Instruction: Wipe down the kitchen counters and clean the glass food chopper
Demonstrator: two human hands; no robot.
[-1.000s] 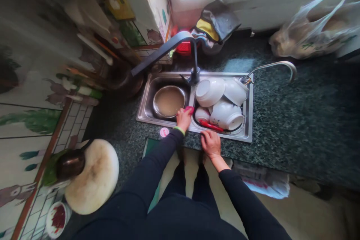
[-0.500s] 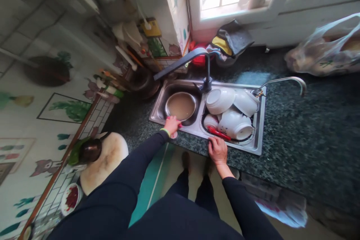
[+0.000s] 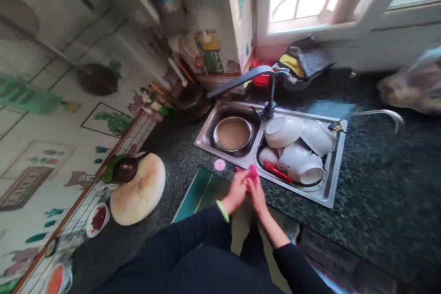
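A person's left hand (image 3: 237, 191) (green band (image 3: 222, 211) at the wrist) and right hand (image 3: 257, 196), both gripping a pink cloth (image 3: 253, 172), near the sink (image 3: 329, 196), white bowls (image 3: 296, 158) in its right basin.

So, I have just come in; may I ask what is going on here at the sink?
A person is holding a pink cloth between the left hand and the right hand, which are together in front of the sink. In its left basin sits a round metal bowl with cloudy, brownish liquid. White bowls are piled in the right basin, with a red object lying along their near side.
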